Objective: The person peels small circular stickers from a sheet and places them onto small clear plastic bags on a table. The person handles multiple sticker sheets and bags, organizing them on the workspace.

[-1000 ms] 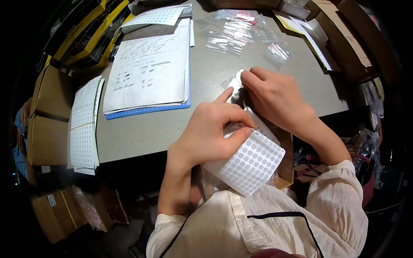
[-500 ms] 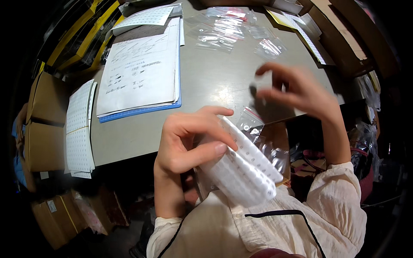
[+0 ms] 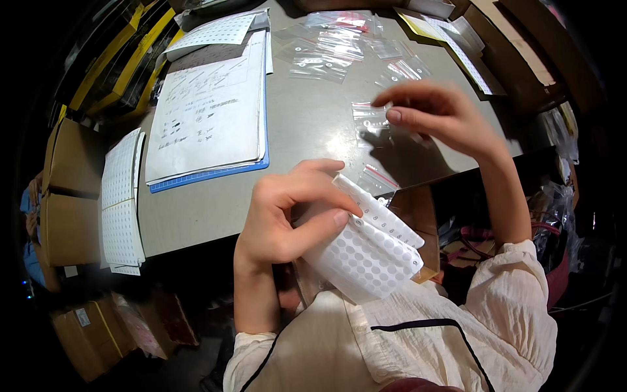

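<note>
We see the left grip pinched on a sheet of round labels (image 3: 372, 258), the left hand's (image 3: 294, 209) thumb and forefinger closed over its upper edge. The sheet is bent back on itself. Its long axis runs diagonally, from the hand at upper left to a free end at lower right, pointing towards the wearer's cream shirt (image 3: 418, 333). The nearer layer carries rows of grey dots; the layer behind, with small printed circles, slants the same way.

The right grip is unclosed: we see the right hand's (image 3: 447, 117) thumb and forefinger apart, slightly blurred, above a clear zip bag (image 3: 363, 134). We cannot tell whether they touch it. That bag lies flat on the grey tabletop (image 3: 209, 219), its red seal line away from the wearer and a white round label on it.

Below the sheet we find an open cardboard box (image 3: 428, 242), with another zip bag (image 3: 377, 178) just beyond the sheet. Farther off lie a group of clear bags (image 3: 333, 49) and, to the left, papers (image 3: 202, 117) on a blue board (image 3: 209, 177).
</note>
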Available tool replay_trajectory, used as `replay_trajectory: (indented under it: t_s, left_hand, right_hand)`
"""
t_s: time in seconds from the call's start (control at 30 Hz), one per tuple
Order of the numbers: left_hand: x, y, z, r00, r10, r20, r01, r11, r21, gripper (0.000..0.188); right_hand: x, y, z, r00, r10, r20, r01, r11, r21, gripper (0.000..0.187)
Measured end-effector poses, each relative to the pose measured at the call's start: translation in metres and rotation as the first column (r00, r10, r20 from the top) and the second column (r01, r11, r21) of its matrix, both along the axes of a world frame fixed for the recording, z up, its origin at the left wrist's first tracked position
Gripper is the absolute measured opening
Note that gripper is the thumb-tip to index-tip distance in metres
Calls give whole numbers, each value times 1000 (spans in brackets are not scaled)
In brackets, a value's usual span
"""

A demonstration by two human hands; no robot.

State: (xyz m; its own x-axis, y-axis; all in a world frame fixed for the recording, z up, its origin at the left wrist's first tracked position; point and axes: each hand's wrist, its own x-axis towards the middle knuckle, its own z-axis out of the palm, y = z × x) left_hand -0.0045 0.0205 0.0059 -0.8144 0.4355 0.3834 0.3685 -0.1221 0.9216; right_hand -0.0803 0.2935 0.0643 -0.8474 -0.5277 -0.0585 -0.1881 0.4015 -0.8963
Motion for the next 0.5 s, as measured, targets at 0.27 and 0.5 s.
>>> replay_trajectory:
  t_s: [0.27,0.5]
  left_hand:
    - [-2,-2,2,998,55,-25,-56,998,-14,20]
    - [-1,-3,1,998,53,-16,-54,999,-10,20]
  right_hand:
    - [-15,-15,-31,991,3,-132,-10,999,-53,39]
    - [4,-35,-37,720,46,-692,128,972,198,43]
